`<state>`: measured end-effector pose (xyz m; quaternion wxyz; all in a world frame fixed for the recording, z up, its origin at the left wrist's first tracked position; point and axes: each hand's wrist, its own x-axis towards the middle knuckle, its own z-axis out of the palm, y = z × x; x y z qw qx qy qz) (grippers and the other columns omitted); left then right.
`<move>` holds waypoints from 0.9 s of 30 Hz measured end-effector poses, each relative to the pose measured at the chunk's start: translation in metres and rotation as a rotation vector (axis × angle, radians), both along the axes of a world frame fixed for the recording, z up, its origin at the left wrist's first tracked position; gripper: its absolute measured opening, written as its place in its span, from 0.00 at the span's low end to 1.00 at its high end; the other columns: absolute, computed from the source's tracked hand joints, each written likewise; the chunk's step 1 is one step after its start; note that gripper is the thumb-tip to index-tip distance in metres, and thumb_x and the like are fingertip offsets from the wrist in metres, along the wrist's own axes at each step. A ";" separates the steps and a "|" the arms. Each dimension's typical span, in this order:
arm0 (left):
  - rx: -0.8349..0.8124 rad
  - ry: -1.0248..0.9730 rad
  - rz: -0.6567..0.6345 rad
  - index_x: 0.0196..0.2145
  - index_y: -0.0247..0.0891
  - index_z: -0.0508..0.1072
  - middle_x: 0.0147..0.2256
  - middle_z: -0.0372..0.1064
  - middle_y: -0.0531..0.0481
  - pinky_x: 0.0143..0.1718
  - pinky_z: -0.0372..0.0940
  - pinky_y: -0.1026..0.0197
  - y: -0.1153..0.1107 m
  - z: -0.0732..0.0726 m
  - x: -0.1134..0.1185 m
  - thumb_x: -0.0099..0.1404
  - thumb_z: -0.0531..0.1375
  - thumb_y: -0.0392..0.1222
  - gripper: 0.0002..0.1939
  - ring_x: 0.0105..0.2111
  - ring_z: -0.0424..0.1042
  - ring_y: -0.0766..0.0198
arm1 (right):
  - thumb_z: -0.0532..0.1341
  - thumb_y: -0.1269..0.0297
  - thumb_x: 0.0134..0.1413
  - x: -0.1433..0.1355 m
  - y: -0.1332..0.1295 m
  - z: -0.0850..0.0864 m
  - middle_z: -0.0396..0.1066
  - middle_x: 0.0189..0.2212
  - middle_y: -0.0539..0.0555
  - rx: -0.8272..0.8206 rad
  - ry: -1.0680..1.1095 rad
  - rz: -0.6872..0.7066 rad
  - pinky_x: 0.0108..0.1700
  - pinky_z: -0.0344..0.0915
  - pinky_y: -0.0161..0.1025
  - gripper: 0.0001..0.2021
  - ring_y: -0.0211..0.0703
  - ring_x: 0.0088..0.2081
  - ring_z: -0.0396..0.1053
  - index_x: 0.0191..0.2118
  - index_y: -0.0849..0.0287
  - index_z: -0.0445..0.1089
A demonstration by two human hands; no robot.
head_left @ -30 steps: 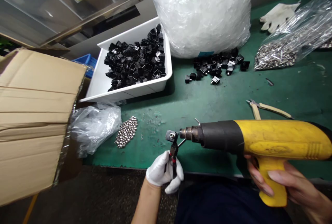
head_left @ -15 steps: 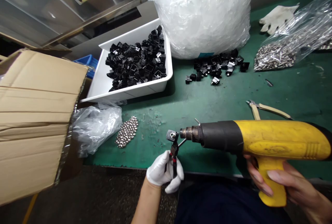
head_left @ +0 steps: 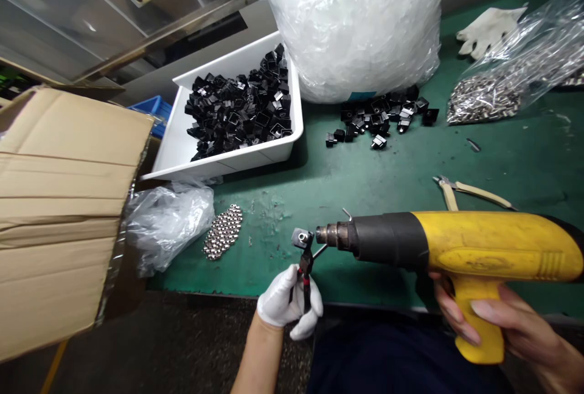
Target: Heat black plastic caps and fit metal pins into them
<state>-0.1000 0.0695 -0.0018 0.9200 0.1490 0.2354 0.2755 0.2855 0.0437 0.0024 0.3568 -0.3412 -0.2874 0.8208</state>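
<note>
My left hand (head_left: 291,304), in a white glove, is closed around the dark handles of a pair of pliers (head_left: 305,266) with red bands. At the jaws sits a small black plastic part (head_left: 298,238) with a shiny metal ring on its face. Bare and wrapped round the grip, my right hand (head_left: 506,321) holds a yellow heat gun (head_left: 493,248) level. The gun's stepped metal nozzle points left and ends just short of the black part. Left of the pliers lies a patch of small metal sleeves (head_left: 222,233) on the green table (head_left: 365,181).
A white tray (head_left: 228,166) of black parts stands behind, beside a big clear plastic bag (head_left: 360,23). Loose black parts (head_left: 378,117) lie before the bag. Cream-handled cutters (head_left: 474,192), a bag of metal pieces (head_left: 486,99) and a glove (head_left: 488,32) are right; a cardboard box (head_left: 64,211) is left.
</note>
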 end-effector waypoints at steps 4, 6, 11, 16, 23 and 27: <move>-0.007 -0.004 -0.001 0.30 0.23 0.79 0.11 0.63 0.44 0.10 0.58 0.64 0.001 0.001 0.001 0.70 0.46 0.67 0.41 0.07 0.58 0.65 | 0.59 0.49 0.59 0.001 0.002 -0.001 0.71 0.33 0.56 0.003 0.016 0.017 0.28 0.63 0.41 0.21 0.41 0.23 0.66 0.54 0.52 0.70; -0.009 -0.005 0.001 0.30 0.22 0.79 0.11 0.64 0.44 0.10 0.58 0.64 0.001 0.002 0.001 0.70 0.46 0.67 0.41 0.07 0.58 0.65 | 0.59 0.49 0.59 0.001 0.002 0.000 0.71 0.34 0.56 -0.002 0.019 0.020 0.28 0.64 0.41 0.21 0.41 0.23 0.66 0.54 0.52 0.70; -0.013 -0.011 0.004 0.30 0.22 0.80 0.11 0.64 0.44 0.10 0.58 0.64 0.001 0.003 0.001 0.70 0.46 0.66 0.41 0.07 0.58 0.65 | 0.59 0.51 0.60 0.002 0.001 0.001 0.72 0.34 0.56 -0.032 0.029 -0.001 0.28 0.64 0.40 0.20 0.41 0.24 0.67 0.55 0.50 0.69; -0.020 -0.010 0.007 0.30 0.23 0.79 0.11 0.63 0.44 0.10 0.58 0.64 0.001 0.002 0.001 0.70 0.46 0.67 0.41 0.08 0.58 0.65 | 0.60 0.51 0.59 0.002 0.000 0.002 0.72 0.34 0.57 -0.028 0.035 0.008 0.28 0.64 0.40 0.21 0.42 0.25 0.66 0.56 0.52 0.70; -0.039 -0.014 0.003 0.31 0.23 0.80 0.12 0.64 0.44 0.10 0.58 0.64 0.000 0.002 0.000 0.70 0.46 0.66 0.41 0.08 0.58 0.65 | 0.60 0.52 0.60 0.002 -0.001 0.000 0.72 0.34 0.57 -0.037 0.044 -0.007 0.28 0.64 0.39 0.21 0.41 0.24 0.67 0.56 0.51 0.70; -0.040 -0.016 0.004 0.32 0.23 0.80 0.12 0.64 0.44 0.10 0.58 0.64 0.000 0.001 -0.001 0.70 0.45 0.66 0.41 0.08 0.58 0.65 | 0.60 0.51 0.59 0.002 -0.001 -0.001 0.73 0.34 0.57 -0.029 0.042 0.010 0.28 0.65 0.39 0.21 0.41 0.25 0.67 0.56 0.51 0.70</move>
